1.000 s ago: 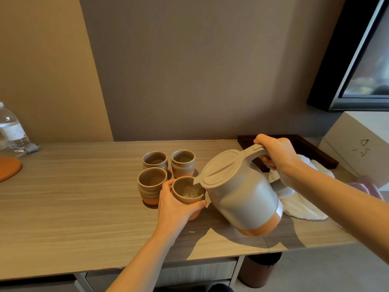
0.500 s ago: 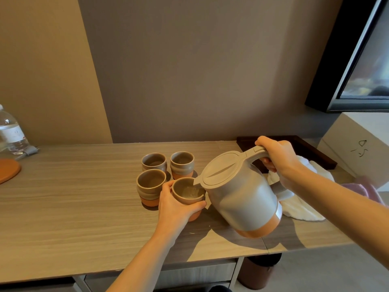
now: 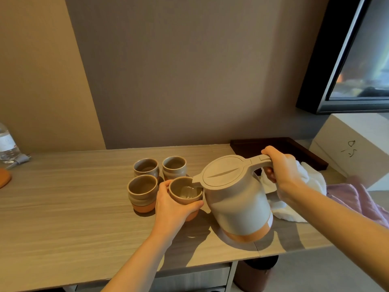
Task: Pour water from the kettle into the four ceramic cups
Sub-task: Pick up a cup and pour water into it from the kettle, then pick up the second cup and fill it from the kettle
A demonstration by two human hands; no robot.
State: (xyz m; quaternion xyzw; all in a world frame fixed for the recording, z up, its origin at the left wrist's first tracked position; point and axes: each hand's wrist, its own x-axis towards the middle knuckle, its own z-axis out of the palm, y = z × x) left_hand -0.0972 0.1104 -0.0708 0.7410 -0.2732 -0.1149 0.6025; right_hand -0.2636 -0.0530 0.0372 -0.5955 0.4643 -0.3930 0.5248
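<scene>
The right hand (image 3: 281, 171) has its grip wrapped around the handle of the kettle (image 3: 235, 197), tipping the body toward nine o'clock so the spout hangs over the rim of the nearest cup (image 3: 185, 192). The kettle is lifted off the counter (image 3: 63, 207), its orange base tilted above its own shadow. Water shows inside this cup, so the pour seems to be under way here.

The left hand (image 3: 170, 205) has its grip curled around this cup's wall, fingers on the near side and thumb toward the kettle, probably to keep the light cup from sliding or tipping while the stream lands.

Three other cups sit clustered close by: one just beside at nine o'clock (image 3: 142, 192), and two behind at eleven o'clock (image 3: 146, 168) and twelve o'clock (image 3: 174, 167). Whether they hold water I cannot tell. Keeping them bunched means the spout needs only short shifts between pours.

A white cloth (image 3: 294, 209) lies at three o'clock of the kettle, handy for spills, with a dark tray (image 3: 294, 148) behind it.
</scene>
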